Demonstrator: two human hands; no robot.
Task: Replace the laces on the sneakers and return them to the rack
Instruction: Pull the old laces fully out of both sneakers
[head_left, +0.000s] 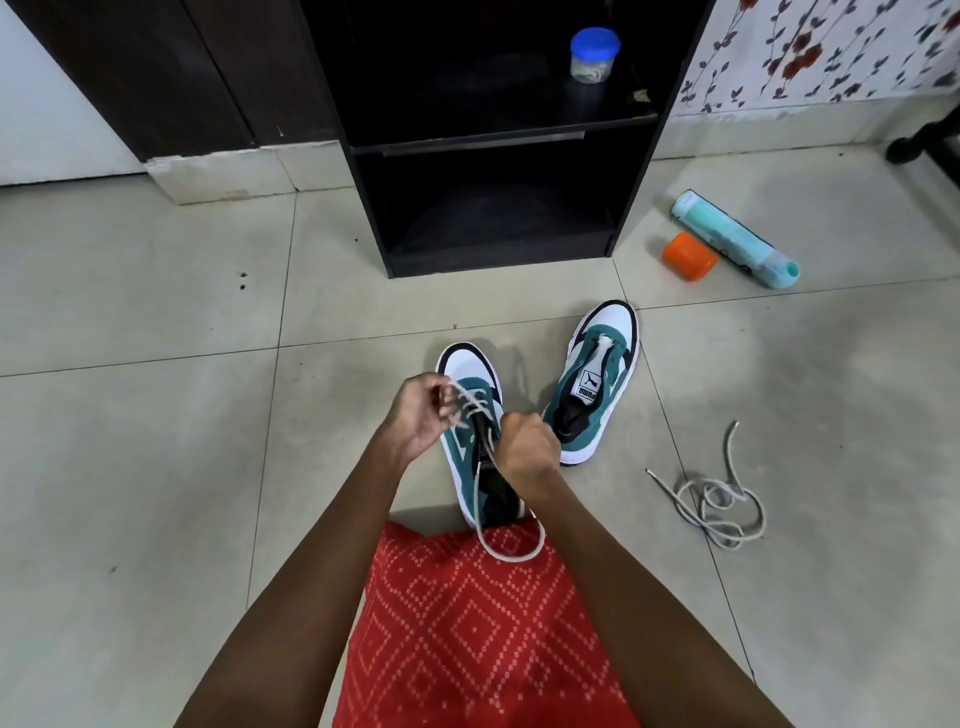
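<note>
White lace (511, 558) crosses the toe-end eyelets of a teal-and-white sneaker (469, 366) on the floor tiles (156, 415), in front of the black rack (498, 257). The left hand (421, 418) pinches one strand and the right hand (527, 447) clenches the other. The unlaced second sneaker (602, 374) sits just beside it, with a loose lace (722, 504) nearby.

Soft shoes and cord on shiny tile.
The sneakers (592, 387) pair matt teal suede-like cloth with smooth white toe caps; the lace (469, 404) is woven cord. The floor (156, 415) tiles gleam, the rack (374, 208) is dark matt wood, the jar (592, 57) clear plastic.
</note>
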